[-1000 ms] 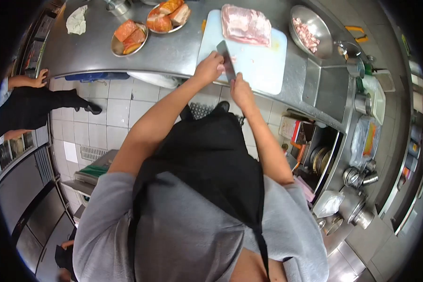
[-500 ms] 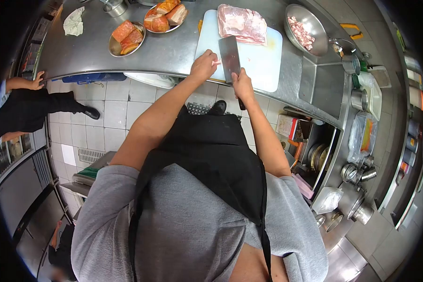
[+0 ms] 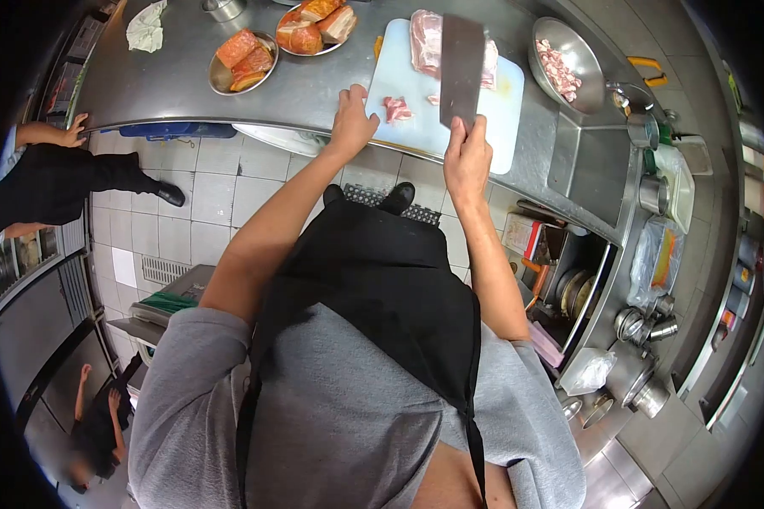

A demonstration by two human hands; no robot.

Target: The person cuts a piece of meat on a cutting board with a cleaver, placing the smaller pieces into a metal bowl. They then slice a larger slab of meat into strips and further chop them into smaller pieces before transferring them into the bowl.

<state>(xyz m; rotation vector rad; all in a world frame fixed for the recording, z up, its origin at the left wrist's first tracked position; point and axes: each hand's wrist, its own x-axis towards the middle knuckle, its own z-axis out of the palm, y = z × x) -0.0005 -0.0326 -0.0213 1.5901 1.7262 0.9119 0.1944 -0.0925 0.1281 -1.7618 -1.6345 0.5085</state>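
My right hand (image 3: pixel 467 157) grips the handle of a cleaver (image 3: pixel 461 68), whose broad blade is lifted flat over the white cutting board (image 3: pixel 416 127). A slab of raw pork (image 3: pixel 424 42) lies at the board's far end, partly hidden by the blade. Small cut pieces of pork (image 3: pixel 396 109) sit near the board's front left. My left hand (image 3: pixel 349 119) rests with fingers curled on the board's left edge, beside the cut pieces, holding nothing.
A metal bowl of cut meat (image 3: pixel 566 64) stands right of the board on the steel counter (image 3: pixel 187 97). Two plates of roasted meat (image 3: pixel 244 61) (image 3: pixel 318 24) sit at the left. A sink (image 3: pixel 598 161) and pots (image 3: pixel 640 322) are at the right. Another person (image 3: pixel 51 182) stands at the left.
The cleaver has gone from cutting at the board's front edge to raised over the slab. My left hand has let go of the meat and slid to the board's left edge.
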